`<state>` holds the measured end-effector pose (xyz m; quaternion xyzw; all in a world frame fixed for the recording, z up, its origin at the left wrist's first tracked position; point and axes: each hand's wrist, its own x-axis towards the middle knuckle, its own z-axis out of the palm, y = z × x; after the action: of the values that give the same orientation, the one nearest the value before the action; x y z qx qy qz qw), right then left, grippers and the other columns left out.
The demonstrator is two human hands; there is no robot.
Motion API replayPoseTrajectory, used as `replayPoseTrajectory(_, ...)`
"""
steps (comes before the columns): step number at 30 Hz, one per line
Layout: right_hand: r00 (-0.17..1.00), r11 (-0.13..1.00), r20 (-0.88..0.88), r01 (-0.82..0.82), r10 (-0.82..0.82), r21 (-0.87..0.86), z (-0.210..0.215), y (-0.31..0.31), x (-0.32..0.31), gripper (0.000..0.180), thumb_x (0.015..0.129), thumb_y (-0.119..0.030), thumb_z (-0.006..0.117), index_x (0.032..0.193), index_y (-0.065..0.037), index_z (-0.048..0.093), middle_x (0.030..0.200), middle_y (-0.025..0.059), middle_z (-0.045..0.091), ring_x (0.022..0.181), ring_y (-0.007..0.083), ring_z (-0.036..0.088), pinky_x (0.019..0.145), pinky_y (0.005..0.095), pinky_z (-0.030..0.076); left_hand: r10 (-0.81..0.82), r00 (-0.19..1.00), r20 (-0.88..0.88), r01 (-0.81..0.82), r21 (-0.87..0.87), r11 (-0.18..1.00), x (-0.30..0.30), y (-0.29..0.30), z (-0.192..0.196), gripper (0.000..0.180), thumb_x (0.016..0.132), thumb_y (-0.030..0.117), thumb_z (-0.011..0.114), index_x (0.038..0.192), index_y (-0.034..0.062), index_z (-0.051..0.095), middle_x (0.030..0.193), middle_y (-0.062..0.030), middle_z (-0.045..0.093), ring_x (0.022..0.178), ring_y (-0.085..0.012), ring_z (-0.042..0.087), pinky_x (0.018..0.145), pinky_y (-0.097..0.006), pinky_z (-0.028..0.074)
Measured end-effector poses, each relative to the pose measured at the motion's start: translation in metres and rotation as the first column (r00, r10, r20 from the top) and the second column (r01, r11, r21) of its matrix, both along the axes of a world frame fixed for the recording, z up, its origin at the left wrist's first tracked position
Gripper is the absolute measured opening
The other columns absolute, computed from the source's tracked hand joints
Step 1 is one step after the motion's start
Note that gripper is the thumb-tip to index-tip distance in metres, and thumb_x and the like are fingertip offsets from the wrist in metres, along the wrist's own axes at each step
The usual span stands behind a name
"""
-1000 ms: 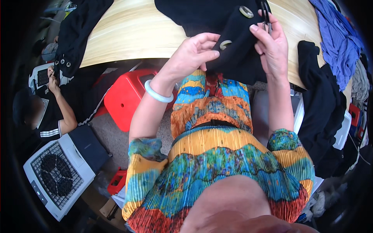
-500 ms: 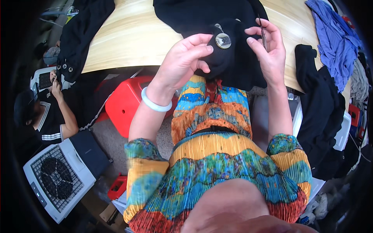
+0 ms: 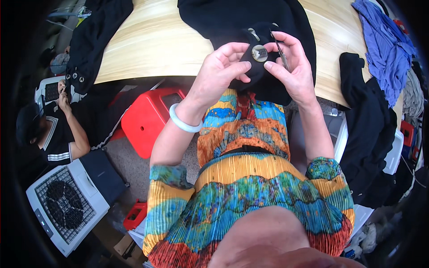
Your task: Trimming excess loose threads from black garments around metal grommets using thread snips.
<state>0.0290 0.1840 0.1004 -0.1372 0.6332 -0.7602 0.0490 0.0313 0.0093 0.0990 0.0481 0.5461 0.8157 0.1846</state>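
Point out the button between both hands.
The round button between the left hand and right hand, facing the camera; the other buttons on the black garment sit higher and look narrower.

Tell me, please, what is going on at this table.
A person's left hand holds black cloth beside a large, round, pale-rimmed button, while the right hand, holding a slim, dark metal tool, is at the button's other side. The cloth lies partly on a light wood-grain table and hangs over its near edge.
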Motion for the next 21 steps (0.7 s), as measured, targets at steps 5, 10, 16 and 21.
replayPoseTrajectory(5, 1.000, 1.000, 0.024, 0.005, -0.005, -0.017, -0.0022, -0.0019, -0.0006, 0.047, 0.075, 0.003, 0.058, 0.117, -0.001, 0.038, 0.099, 0.0074, 0.052, 0.081, 0.0041, 0.049, 0.070, 0.0163, 0.040, 0.029, 1.000, 0.000, -0.029, 0.025, 0.999, 0.0000, 0.0007, 0.0001, 0.034, 0.082, 0.006, 0.052, 0.114, -0.0026, 0.043, 0.092, -0.0071, 0.058, 0.078, -0.0093, 0.056, 0.060, -0.019, 0.048)
replayPoseTrajectory(10, 1.000, 1.000, 0.030, 0.004, -0.004, 0.016, -0.0020, -0.0036, 0.0000, 0.046, 0.075, 0.004, 0.056, 0.117, -0.001, 0.038, 0.098, 0.0077, 0.052, 0.086, 0.0059, 0.050, 0.074, 0.0174, 0.041, 0.034, 0.999, -0.017, -0.033, 0.021, 0.999, -0.0004, -0.0001, 0.0007, 0.034, 0.084, 0.009, 0.052, 0.114, -0.0017, 0.044, 0.091, -0.0065, 0.057, 0.079, -0.0095, 0.056, 0.060, -0.020, 0.049)
replayPoseTrajectory(16, 0.999, 1.000, 0.037, -0.015, 0.015, -0.004, -0.0013, -0.0041, 0.0008, 0.046, 0.075, 0.005, 0.056, 0.116, 0.000, 0.037, 0.098, 0.0081, 0.052, 0.087, 0.0066, 0.050, 0.075, 0.0177, 0.041, 0.095, 0.995, 0.022, -0.095, 0.003, 0.995, -0.0003, 0.0017, 0.0017, 0.026, 0.084, 0.012, 0.052, 0.109, 0.0013, 0.051, 0.089, -0.0057, 0.058, 0.078, -0.0088, 0.055, 0.058, -0.021, 0.050)
replayPoseTrajectory(21, 0.999, 1.000, 0.049, 0.002, -0.003, 0.021, -0.0032, -0.0011, 0.0011, 0.044, 0.075, 0.004, 0.056, 0.116, 0.000, 0.038, 0.097, 0.0077, 0.053, 0.086, 0.0066, 0.051, 0.074, 0.0182, 0.041, 0.152, 0.988, 0.015, -0.151, -0.046, 0.987, -0.0005, 0.0050, 0.0010, 0.020, 0.084, 0.013, 0.054, 0.100, 0.0017, 0.056, 0.086, -0.0050, 0.059, 0.078, -0.0081, 0.055, 0.056, -0.021, 0.050)
